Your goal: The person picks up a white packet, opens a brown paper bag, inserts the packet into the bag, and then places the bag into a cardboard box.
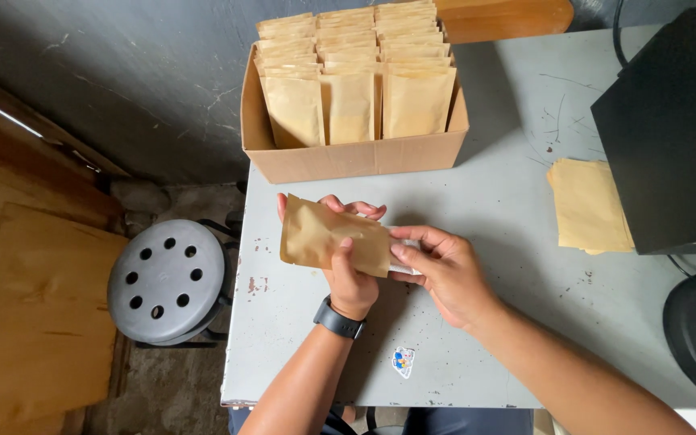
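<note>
My left hand [351, 278] grips a brown kraft paper pouch [316, 234] lying sideways above the grey table [525, 322], thumb on its front and fingers behind. My right hand [445, 270] pinches the pouch's right end, where a small white piece [403, 242] shows between the fingers. A black watch sits on my left wrist [337, 320].
A cardboard box [348, 157] packed with rows of upright brown pouches stands at the table's far edge. A flat stack of brown pouches [588, 205] lies at right beside a black machine [670, 129]. A grey perforated stool [167, 280] stands left of the table. A small sticker [402, 362] marks the tabletop.
</note>
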